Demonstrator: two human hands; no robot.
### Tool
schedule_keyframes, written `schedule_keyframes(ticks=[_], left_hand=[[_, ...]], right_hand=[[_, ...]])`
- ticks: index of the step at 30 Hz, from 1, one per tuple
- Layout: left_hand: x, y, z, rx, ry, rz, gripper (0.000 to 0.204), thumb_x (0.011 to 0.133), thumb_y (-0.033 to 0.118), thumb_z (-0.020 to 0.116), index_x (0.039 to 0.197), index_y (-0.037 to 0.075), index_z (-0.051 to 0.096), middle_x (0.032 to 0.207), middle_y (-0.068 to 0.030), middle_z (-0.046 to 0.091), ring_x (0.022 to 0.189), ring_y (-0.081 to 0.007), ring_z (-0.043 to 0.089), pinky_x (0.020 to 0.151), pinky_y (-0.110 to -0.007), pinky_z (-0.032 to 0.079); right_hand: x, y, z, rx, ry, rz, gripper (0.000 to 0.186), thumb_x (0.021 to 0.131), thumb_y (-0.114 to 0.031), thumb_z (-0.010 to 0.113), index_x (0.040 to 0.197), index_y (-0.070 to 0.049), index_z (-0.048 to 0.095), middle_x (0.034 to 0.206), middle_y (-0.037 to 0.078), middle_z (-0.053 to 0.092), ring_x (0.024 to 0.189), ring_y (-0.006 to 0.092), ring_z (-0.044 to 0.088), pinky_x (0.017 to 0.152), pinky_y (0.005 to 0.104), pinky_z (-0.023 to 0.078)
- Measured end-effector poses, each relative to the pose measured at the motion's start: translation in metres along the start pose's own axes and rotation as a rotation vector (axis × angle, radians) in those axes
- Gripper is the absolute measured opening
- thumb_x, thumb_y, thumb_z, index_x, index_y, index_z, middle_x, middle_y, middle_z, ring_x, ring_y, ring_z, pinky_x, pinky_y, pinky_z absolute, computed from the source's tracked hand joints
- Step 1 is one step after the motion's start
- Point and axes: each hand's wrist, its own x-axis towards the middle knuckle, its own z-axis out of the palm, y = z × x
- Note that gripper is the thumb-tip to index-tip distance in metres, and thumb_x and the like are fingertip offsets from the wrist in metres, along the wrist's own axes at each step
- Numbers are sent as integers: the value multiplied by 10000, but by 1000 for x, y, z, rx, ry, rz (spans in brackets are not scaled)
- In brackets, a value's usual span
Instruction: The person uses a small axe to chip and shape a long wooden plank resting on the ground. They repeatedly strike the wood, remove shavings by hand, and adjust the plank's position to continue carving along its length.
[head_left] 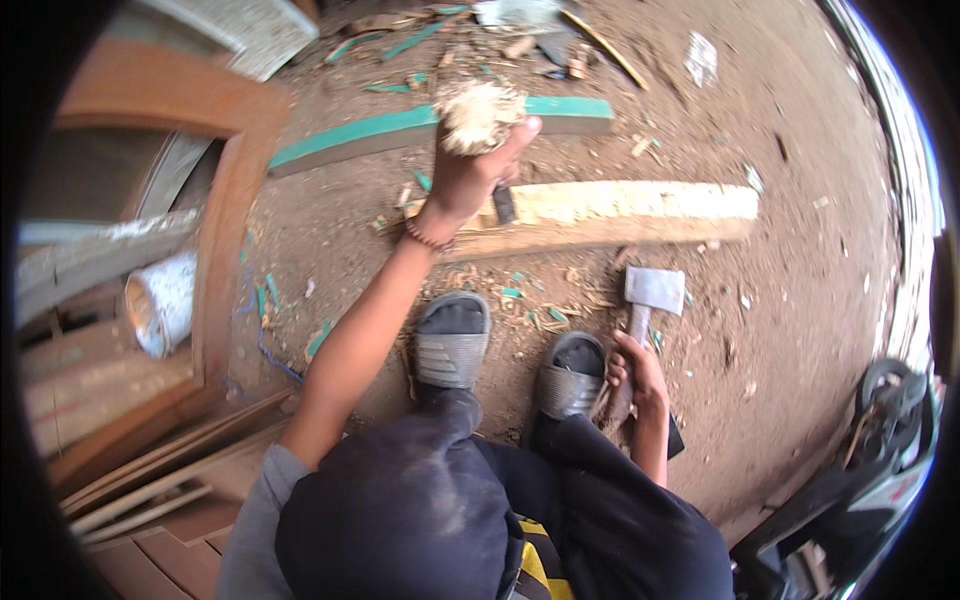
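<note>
My left hand (468,180) is raised ahead of me, fingers wrapped round a chisel (480,115) whose wooden top is frayed and splayed. Its dark blade shows below the fist, over a long wooden beam (610,213). The beam lies across the ground with a pale, freshly cut upper face; whether the blade touches it I cannot tell. Low on the right, beside my right foot, my right hand (642,375) is closed on the handle of a hatchet (655,290). The hatchet's grey metal head points away from me, short of the beam.
A second beam, green on one face (370,132), lies farther off. Green and pale chips litter the dirt. To the left stand a brown wooden frame (220,250) and a tipped white bucket (165,305). A dark machine or vehicle part (880,430) is at right. My sandalled feet (450,345) are close by.
</note>
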Motion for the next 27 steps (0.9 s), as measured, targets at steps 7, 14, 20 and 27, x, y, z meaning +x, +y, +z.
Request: schedule_keyframes(ticks=[7, 14, 20, 27], left_hand=[[16, 30, -46, 86, 150, -19, 320, 876, 212, 716, 660, 162, 486, 529, 88, 368, 421, -30, 307, 419, -240, 226], [14, 40, -77, -109, 174, -83, 256, 857, 95, 713, 666, 79, 544, 523, 40, 482, 388, -32, 380, 365, -235, 271], [-17, 47, -77, -219, 218, -117, 372, 892, 210, 696, 609, 179, 457, 503, 104, 374, 397, -9, 306, 393, -203, 238], [-46, 38, -76, -191, 282, -62, 133, 877, 101, 709, 880, 73, 579, 590, 62, 480, 443, -19, 395, 393, -213, 290]], right_hand=[[-56, -43, 46, -431, 229, -174, 187, 919, -153, 635, 958, -33, 496, 665, 28, 521, 497, 111, 508, 431, 268, 434], [-64, -114, 127, -873, 189, -370, 236, 969, -246, 607, 989, -37, 501, 637, 19, 521, 473, 104, 522, 426, 272, 454], [-15, -149, 207, -1236, 196, -298, 299, 977, -311, 592, 1055, -43, 485, 693, 17, 525, 525, 106, 538, 452, 274, 471], [13, -146, 233, -1419, 98, -105, 345, 966, -335, 600, 1098, -44, 470, 728, 40, 541, 538, 123, 549, 461, 289, 488]])
